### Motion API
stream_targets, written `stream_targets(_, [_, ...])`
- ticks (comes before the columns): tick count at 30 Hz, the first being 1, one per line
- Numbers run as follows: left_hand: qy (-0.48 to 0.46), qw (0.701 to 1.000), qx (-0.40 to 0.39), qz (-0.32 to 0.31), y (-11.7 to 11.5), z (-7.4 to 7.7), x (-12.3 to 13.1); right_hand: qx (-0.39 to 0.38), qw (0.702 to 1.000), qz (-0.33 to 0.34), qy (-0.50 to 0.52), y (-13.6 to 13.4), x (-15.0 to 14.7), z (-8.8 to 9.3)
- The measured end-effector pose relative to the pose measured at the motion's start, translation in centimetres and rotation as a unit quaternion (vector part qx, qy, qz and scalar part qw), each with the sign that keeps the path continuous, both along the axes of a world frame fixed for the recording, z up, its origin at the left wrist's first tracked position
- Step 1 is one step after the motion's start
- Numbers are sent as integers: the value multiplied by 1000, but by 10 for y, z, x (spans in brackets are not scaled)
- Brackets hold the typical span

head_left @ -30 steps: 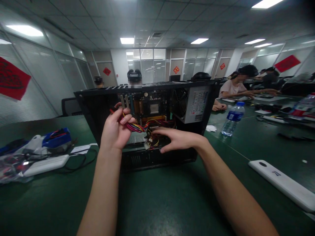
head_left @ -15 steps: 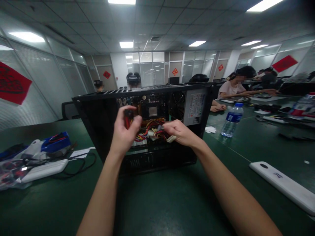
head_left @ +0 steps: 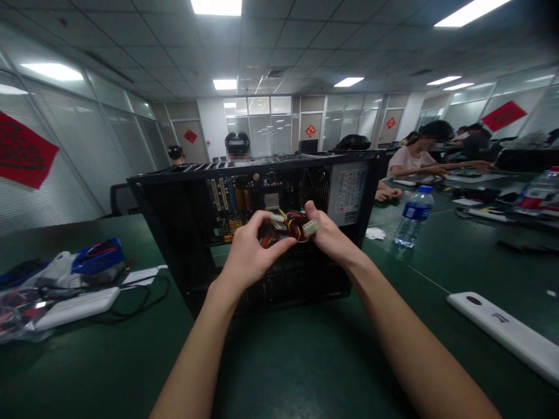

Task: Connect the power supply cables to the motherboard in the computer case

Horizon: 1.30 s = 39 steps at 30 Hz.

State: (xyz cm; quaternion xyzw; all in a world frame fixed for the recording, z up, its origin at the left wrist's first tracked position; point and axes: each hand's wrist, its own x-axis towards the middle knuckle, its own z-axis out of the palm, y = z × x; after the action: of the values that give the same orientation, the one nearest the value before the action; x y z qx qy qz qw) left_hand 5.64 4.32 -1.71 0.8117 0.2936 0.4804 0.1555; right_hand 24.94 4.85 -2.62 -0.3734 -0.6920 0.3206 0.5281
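A black computer case (head_left: 168,233) stands on the green table with its side uncovered toward me. Inside it show the motherboard (head_left: 244,198), a fan (head_left: 316,183) and the power supply (head_left: 348,192) with a white label. Gathered in front of the opening is a bundle of power cables (head_left: 296,224), red, yellow and black with white connectors. My left hand (head_left: 250,247) is closed around its left side, thumb below. From the right, my right hand (head_left: 328,234) grips the bundle beside a white connector (head_left: 310,227). The palms hide part of the cables.
Right of the case stands a water bottle (head_left: 414,217); nearer lies a long white device (head_left: 502,331). To the left are a blue pouch (head_left: 98,256), another white device (head_left: 77,308), plastic bags and a black cord. Another person (head_left: 414,158) sits at the table, back right.
My left hand has moved right and down, bringing its cables together with those in my right hand. The bundle is now compact, and more of the motherboard shows.
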Motion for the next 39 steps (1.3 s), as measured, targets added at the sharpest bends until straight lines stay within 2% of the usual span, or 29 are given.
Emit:
stream_targets(2, [-19,999,-10,25,0,0,3,23,999,29,-28,-1,-3,0])
stream_targets(4, [-40,999,-29,21,1,0,3,58,996,43,-56,-3,-5,1])
stream_targets(7, [-68,997,-45,-14,4,-3,0,80,990,66,-92,-6,-5,3])
stream_targets(10, [-61,996,-32,-49,4,-4,-3,88,990,83,-79,-9,-1,6])
stream_targets(16, [-15,998,12,-65,2,1,-7,127,984,36,-120,-17,3,12])
stream_targets(23, [-11,990,50,-133,6,5,-17,145,974,63,-159,-20,12,16])
stream_targets(25, [-22,989,54,-132,8,3,-18,156,971,61,-170,-21,14,16])
stream_targets(31, [-26,992,52,-114,12,1,-20,239,942,-3,-235,-19,9,14])
stream_targets(39, [-42,994,1,-99,13,0,-20,264,917,-41,-295,-17,4,11])
